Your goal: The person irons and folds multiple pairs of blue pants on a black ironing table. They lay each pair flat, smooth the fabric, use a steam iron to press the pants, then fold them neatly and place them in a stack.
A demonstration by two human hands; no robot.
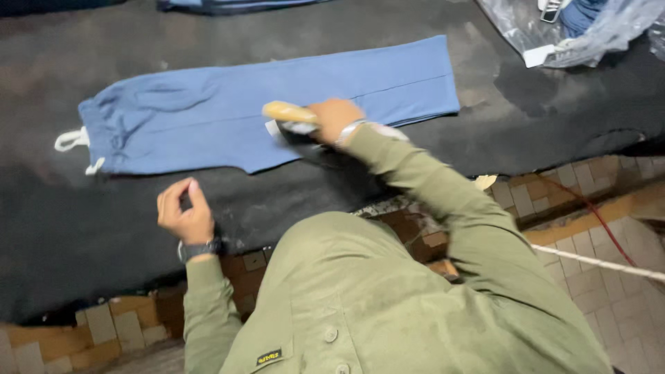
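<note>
At frame centre, right hand [335, 119] clamped on iron [291, 119] at blue trousers' [228, 114] lower edge; left hand [183, 210] loosely curled, empty, on bare black cloth [83, 228] below.

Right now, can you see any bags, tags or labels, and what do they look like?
Clear crinkly plastic bag: top right on the dark table, dark blue cloth inside.
White rectangular tag: at that bag's lower left edge.
Small black-and-yellow patch label: bottom centre, on the olive green jacket.
</note>
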